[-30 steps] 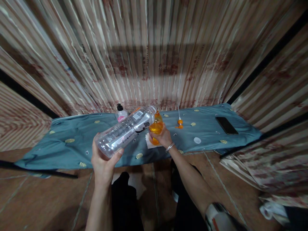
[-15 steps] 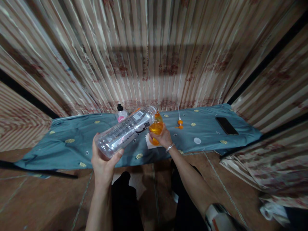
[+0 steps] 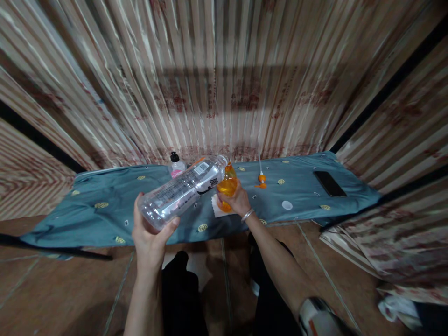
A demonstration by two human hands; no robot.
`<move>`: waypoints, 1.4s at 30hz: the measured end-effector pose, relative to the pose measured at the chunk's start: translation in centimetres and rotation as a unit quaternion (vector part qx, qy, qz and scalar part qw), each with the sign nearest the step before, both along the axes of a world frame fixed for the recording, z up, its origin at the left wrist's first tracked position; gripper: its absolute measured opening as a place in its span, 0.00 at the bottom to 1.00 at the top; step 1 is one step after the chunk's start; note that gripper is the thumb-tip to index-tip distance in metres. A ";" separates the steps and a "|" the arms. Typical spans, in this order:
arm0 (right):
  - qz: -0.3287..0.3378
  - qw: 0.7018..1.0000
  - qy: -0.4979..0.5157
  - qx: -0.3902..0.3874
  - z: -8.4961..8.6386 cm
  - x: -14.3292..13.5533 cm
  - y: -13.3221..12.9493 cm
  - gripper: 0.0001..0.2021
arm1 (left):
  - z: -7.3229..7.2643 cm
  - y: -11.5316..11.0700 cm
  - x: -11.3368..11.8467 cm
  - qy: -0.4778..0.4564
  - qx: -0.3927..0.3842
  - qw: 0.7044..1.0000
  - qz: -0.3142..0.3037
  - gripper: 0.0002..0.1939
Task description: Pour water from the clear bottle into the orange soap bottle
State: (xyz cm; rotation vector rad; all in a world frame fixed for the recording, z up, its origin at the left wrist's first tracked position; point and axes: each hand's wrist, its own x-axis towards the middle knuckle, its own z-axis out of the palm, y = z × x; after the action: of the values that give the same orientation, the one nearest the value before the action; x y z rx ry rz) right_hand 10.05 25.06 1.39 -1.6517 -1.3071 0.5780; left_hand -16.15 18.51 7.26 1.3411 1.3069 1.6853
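Head view: left hand (image 3: 151, 239) grips the base of the clear plastic bottle (image 3: 182, 190), tipped mouth-down against the orange bottle (image 3: 227, 185), which the right hand (image 3: 238, 200) clasps upright (on a white napkin (image 3: 216, 208)). Keep mouths aligned; tilt gradually.

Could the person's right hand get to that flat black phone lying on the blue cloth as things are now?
Probably not right away: the right hand is wrapped around the small orange bottle. The flat black phone lies farther right on the blue patterned cloth, with nothing between them, so a freed hand looks able to reach it.
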 end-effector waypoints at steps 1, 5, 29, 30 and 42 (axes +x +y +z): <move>0.001 1.000 0.000 0.003 -0.1 0.0 0.0 0.29 | 0.0 0.0 0.0 0.001 0.000 1.000 0.000 0.61; 0.000 1.000 0.007 0.018 -0.6 0.1 0.2 0.28 | 0.0 0.0 0.0 0.003 -0.001 1.000 -0.001 0.61; 0.003 1.000 0.001 -0.006 -0.2 0.0 0.1 0.29 | -0.3 0.1 -0.1 0.017 0.021 1.000 -0.015 0.51; 0.004 1.000 0.002 -0.003 -0.3 0.1 0.1 0.29 | -0.2 0.1 -0.1 0.017 0.024 0.999 -0.016 0.50; -0.012 1.000 0.007 0.005 -0.9 0.0 0.4 0.30 | 0.1 0.0 0.1 0.009 0.020 1.000 -0.011 0.49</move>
State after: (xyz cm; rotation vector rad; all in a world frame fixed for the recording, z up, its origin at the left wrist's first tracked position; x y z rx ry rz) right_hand 10.09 25.43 0.50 -1.6487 -1.2767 0.5676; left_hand -16.00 18.50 7.35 1.3916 1.2690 1.6964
